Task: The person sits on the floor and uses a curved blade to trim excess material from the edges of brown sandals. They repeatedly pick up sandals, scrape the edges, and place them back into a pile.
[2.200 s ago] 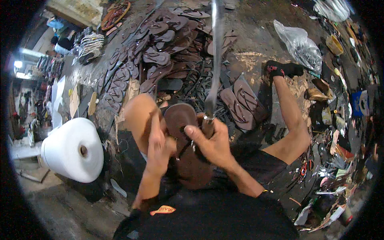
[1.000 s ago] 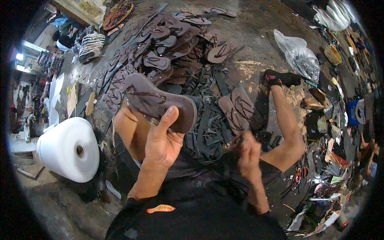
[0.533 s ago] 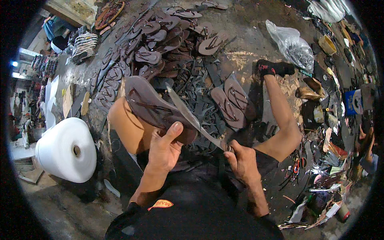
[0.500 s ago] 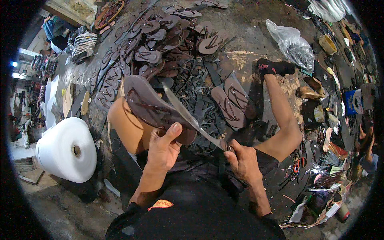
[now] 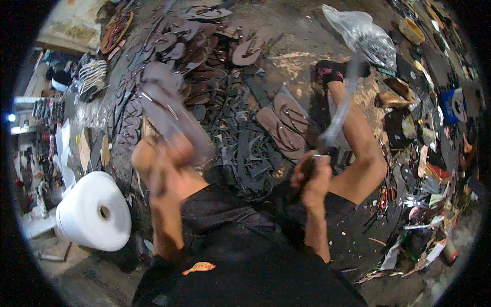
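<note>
My left hand (image 5: 176, 161), smeared by motion, grips the heel end of a brown flip-flop (image 5: 161, 100) with dark glossy straps. The sandal is blurred too and tilts up and to the left, in front of my bent knee. My right hand (image 5: 313, 179) is wrapped round the handle of a long knife. Its narrow, slightly curved blade (image 5: 345, 105) points upward, apart from the sandal and over my other leg. Between my legs lies a heap of dark rubber trimmings (image 5: 243, 148). Beside it rests a pair of brown flip-flops (image 5: 276, 133).
A large pile of brown flip-flops (image 5: 197, 53) covers the floor at the far left. A white roll of sheet material (image 5: 84, 215) stands near left. Farther right lie a clear plastic bag (image 5: 360, 33), a yellow container (image 5: 411, 30), scissors with orange handles (image 5: 391, 194) and scattered scraps.
The knife has swung away from the sandal, up and to the right, with my right hand. My left hand has moved the sandal left.
</note>
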Demonstrator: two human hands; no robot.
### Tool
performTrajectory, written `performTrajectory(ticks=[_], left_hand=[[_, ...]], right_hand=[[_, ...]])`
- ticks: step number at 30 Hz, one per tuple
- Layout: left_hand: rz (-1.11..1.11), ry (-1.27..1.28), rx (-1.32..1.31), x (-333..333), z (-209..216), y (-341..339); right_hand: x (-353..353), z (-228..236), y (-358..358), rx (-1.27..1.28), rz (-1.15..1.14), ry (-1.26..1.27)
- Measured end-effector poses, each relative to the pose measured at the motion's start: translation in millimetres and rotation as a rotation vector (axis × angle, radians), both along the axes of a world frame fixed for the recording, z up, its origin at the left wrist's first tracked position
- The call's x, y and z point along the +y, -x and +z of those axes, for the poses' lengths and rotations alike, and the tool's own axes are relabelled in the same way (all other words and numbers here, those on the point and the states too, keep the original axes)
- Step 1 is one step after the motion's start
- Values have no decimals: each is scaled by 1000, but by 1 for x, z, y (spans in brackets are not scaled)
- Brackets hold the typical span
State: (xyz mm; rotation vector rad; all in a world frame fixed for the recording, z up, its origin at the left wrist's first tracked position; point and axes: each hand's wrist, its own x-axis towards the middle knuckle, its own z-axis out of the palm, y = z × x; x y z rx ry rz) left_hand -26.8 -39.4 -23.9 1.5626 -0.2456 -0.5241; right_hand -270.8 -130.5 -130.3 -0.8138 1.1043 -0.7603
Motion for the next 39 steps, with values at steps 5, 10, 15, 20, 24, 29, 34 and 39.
performTrajectory(ticks=[5, 10, 15, 20, 24, 29, 34, 39], left_hand=[[-182, -124, 622, -102, -86, 26], [-295, -1245, 369, -100, -283, 205], [111, -1140, 421, -115, -327, 217], [-24, -744, 319, -98, -250, 131], [150, -264, 707, -48, -219, 65], [35, -226, 641, -14, -205, 39], [22, -272, 689, -26, -177, 39], [47, -247, 757, -22, -167, 35]], right_hand=[[-45, 7, 101, 121, -490, 107], [-41, 10, 106, 97, -575, -19], [-22, 6, 73, -39, -294, -85], [-16, -4, 56, 56, -83, -74], [-1, -6, 42, 200, 194, 84], [27, -2, 19, 455, 583, 298], [32, -3, 0, 673, 774, 217], [26, -11, -21, 899, 895, 297]])
